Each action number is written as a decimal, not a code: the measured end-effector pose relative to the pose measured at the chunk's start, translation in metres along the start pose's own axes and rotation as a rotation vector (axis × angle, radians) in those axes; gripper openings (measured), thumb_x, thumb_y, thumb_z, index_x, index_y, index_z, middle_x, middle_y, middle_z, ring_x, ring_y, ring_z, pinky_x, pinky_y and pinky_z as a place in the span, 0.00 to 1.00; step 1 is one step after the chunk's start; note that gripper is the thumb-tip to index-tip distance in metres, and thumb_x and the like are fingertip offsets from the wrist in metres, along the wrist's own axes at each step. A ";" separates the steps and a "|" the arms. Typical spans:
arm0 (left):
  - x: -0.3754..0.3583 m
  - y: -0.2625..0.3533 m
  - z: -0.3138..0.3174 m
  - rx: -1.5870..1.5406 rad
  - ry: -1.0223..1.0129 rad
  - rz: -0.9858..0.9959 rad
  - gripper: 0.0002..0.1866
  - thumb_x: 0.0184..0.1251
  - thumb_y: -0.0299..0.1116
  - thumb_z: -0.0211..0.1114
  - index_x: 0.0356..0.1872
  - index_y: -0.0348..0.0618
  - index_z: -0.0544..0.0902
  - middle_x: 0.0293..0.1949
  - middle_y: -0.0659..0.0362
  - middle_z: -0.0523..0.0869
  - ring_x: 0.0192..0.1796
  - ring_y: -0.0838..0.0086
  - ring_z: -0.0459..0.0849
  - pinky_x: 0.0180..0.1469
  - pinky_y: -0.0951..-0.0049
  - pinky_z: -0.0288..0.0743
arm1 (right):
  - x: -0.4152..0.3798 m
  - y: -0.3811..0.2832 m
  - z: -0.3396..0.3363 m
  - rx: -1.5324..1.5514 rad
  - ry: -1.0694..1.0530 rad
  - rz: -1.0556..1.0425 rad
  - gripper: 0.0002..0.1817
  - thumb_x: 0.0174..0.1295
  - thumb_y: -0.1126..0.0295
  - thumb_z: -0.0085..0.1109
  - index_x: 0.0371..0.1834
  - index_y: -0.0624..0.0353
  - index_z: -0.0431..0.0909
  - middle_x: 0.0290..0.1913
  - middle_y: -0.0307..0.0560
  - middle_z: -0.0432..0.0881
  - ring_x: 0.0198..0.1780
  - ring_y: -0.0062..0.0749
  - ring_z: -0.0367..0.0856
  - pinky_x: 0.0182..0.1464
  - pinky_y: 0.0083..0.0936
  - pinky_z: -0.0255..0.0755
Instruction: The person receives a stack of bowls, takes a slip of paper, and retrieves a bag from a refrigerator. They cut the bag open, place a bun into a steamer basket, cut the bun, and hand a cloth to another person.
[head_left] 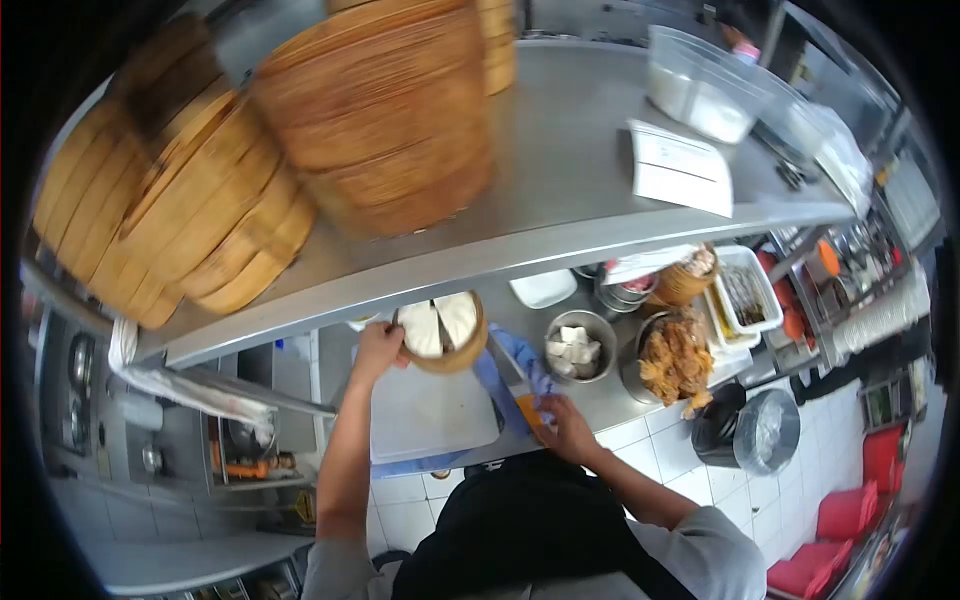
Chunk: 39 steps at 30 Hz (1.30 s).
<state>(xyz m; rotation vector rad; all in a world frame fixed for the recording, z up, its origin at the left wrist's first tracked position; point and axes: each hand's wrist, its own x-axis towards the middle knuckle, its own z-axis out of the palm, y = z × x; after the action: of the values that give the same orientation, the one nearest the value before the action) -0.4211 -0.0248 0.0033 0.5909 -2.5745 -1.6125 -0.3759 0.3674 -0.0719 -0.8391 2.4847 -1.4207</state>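
My left hand [380, 350] grips the left rim of a round bamboo steamer [470, 350]. Inside the steamer lie white pieces [438, 325] with a dark gap between them. Below it is a pale cutting board [425, 415] on a blue cloth. At the board's right, my right hand [565, 428] is closed around the orange handle of a knife [530, 412], whose blade points up and left over a blue cloth [520, 355]. To the right of the knife stands a metal bowl [580, 345] of white cubes.
Tall bamboo steamer stacks [380, 120] crowd the upper shelf [560, 130], beside a paper sheet [680, 165] and plastic tubs [700, 95]. Brown fried-looking food [677, 355] fills a pot at the right. A lined bin [766, 430] stands on the floor.
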 end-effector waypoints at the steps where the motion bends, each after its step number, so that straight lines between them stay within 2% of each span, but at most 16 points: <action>1: 0.024 0.018 0.015 -0.032 0.057 0.145 0.16 0.63 0.31 0.53 0.29 0.22 0.80 0.22 0.45 0.84 0.17 0.63 0.85 0.18 0.68 0.79 | -0.015 0.002 -0.002 -0.004 0.029 0.010 0.19 0.54 0.75 0.65 0.51 0.61 0.74 0.57 0.57 0.72 0.58 0.51 0.74 0.53 0.38 0.76; 2: 0.031 0.063 0.031 -0.031 0.091 0.038 0.13 0.64 0.30 0.55 0.31 0.27 0.81 0.22 0.48 0.85 0.21 0.66 0.85 0.19 0.70 0.78 | -0.028 0.004 -0.004 -0.013 0.003 0.004 0.18 0.55 0.75 0.65 0.50 0.61 0.75 0.56 0.56 0.74 0.57 0.50 0.76 0.52 0.37 0.77; 4: 0.081 0.099 0.060 -0.051 0.127 0.161 0.13 0.65 0.30 0.55 0.32 0.28 0.81 0.23 0.49 0.85 0.21 0.67 0.85 0.19 0.71 0.77 | -0.048 0.007 0.001 -0.025 -0.001 0.001 0.17 0.57 0.75 0.65 0.50 0.62 0.76 0.54 0.56 0.75 0.55 0.49 0.77 0.52 0.36 0.77; 6: 0.126 0.128 0.085 -0.051 0.156 0.217 0.12 0.66 0.30 0.55 0.33 0.28 0.81 0.23 0.50 0.85 0.21 0.68 0.85 0.20 0.72 0.77 | -0.054 0.017 0.011 0.112 0.023 0.053 0.14 0.59 0.75 0.64 0.48 0.62 0.77 0.53 0.55 0.76 0.53 0.46 0.80 0.50 0.34 0.79; 7: 0.144 0.138 0.096 -0.043 0.169 0.225 0.12 0.66 0.30 0.55 0.34 0.29 0.81 0.24 0.50 0.85 0.21 0.68 0.85 0.20 0.72 0.77 | -0.056 0.028 0.014 0.045 0.031 -0.059 0.13 0.60 0.75 0.64 0.48 0.62 0.77 0.51 0.55 0.78 0.49 0.43 0.83 0.47 0.32 0.81; 8: 0.159 0.146 0.110 -0.036 0.184 0.227 0.12 0.66 0.30 0.55 0.35 0.29 0.81 0.24 0.50 0.85 0.21 0.69 0.85 0.20 0.72 0.77 | -0.056 0.025 0.010 0.094 0.045 0.026 0.13 0.60 0.75 0.64 0.48 0.62 0.78 0.48 0.54 0.79 0.47 0.42 0.84 0.47 0.32 0.80; 11: 0.194 0.156 0.135 -0.033 0.222 0.207 0.11 0.67 0.31 0.56 0.36 0.30 0.81 0.25 0.51 0.85 0.21 0.70 0.84 0.20 0.73 0.76 | -0.058 0.007 -0.014 0.087 0.016 0.172 0.13 0.61 0.74 0.64 0.48 0.61 0.78 0.38 0.50 0.84 0.41 0.40 0.86 0.46 0.30 0.80; 15: 0.206 0.142 0.151 -0.059 0.256 0.192 0.11 0.68 0.31 0.56 0.39 0.31 0.80 0.26 0.53 0.84 0.22 0.72 0.84 0.21 0.75 0.76 | -0.061 0.016 -0.036 0.027 -0.100 0.256 0.13 0.62 0.70 0.63 0.49 0.60 0.77 0.39 0.50 0.85 0.42 0.39 0.86 0.45 0.30 0.79; 18: 0.192 0.123 0.152 -0.099 0.273 0.199 0.11 0.69 0.31 0.57 0.41 0.32 0.80 0.27 0.54 0.84 0.22 0.74 0.83 0.21 0.76 0.75 | -0.059 0.028 -0.047 0.018 -0.170 0.242 0.14 0.63 0.69 0.62 0.50 0.60 0.77 0.40 0.53 0.85 0.43 0.43 0.86 0.45 0.32 0.79; 20: 0.172 0.109 0.150 -0.141 0.279 0.214 0.11 0.69 0.31 0.57 0.42 0.32 0.80 0.28 0.55 0.84 0.22 0.75 0.83 0.22 0.76 0.75 | -0.050 0.032 -0.048 -0.006 -0.248 0.255 0.13 0.63 0.68 0.61 0.49 0.60 0.77 0.40 0.54 0.85 0.43 0.44 0.86 0.45 0.33 0.79; 22: 0.137 0.091 0.147 -0.200 0.278 0.225 0.11 0.70 0.31 0.57 0.43 0.33 0.80 0.28 0.55 0.84 0.22 0.76 0.83 0.22 0.77 0.74 | -0.038 0.027 -0.046 0.116 -0.171 0.223 0.12 0.63 0.68 0.62 0.46 0.61 0.77 0.40 0.54 0.84 0.42 0.47 0.85 0.44 0.34 0.79; 23: 0.118 0.081 0.144 -0.233 0.273 0.234 0.11 0.70 0.31 0.57 0.44 0.33 0.80 0.29 0.56 0.84 0.22 0.76 0.82 0.22 0.77 0.74 | -0.032 0.031 -0.039 0.117 -0.211 0.215 0.12 0.63 0.68 0.62 0.46 0.61 0.77 0.40 0.54 0.84 0.42 0.47 0.85 0.44 0.34 0.79; 29: -0.053 -0.002 0.127 -0.414 0.318 0.154 0.11 0.73 0.33 0.57 0.47 0.36 0.79 0.31 0.57 0.83 0.24 0.78 0.82 0.23 0.79 0.74 | -0.003 0.036 0.015 -0.185 -0.158 -0.052 0.26 0.55 0.58 0.69 0.51 0.62 0.72 0.44 0.55 0.80 0.43 0.51 0.82 0.47 0.39 0.76; 32: -0.154 -0.042 0.119 -0.417 0.429 -0.011 0.09 0.72 0.30 0.57 0.45 0.35 0.80 0.28 0.58 0.83 0.24 0.80 0.81 0.23 0.80 0.73 | 0.005 0.039 0.035 -0.211 -0.180 0.033 0.32 0.51 0.58 0.70 0.55 0.62 0.68 0.47 0.58 0.79 0.47 0.52 0.81 0.49 0.41 0.75; 34: -0.211 -0.074 0.111 -0.428 0.483 -0.080 0.09 0.72 0.30 0.56 0.44 0.35 0.80 0.28 0.58 0.83 0.24 0.80 0.81 0.22 0.80 0.72 | 0.002 0.051 0.045 -0.267 -0.064 0.004 0.32 0.49 0.61 0.69 0.55 0.64 0.68 0.47 0.59 0.78 0.47 0.53 0.81 0.50 0.41 0.75; 39: -0.302 -0.134 0.077 -0.459 0.652 -0.177 0.10 0.73 0.30 0.56 0.43 0.34 0.80 0.28 0.58 0.83 0.24 0.79 0.81 0.23 0.80 0.72 | 0.005 0.050 0.044 -0.297 -0.084 0.136 0.33 0.47 0.62 0.67 0.55 0.68 0.69 0.46 0.64 0.80 0.47 0.56 0.81 0.51 0.41 0.75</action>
<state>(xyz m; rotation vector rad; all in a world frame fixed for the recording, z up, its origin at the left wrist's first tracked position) -0.1202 0.0931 -0.1003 1.0881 -1.6689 -1.6203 -0.3828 0.3517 -0.1366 -0.7436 2.6685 -0.9678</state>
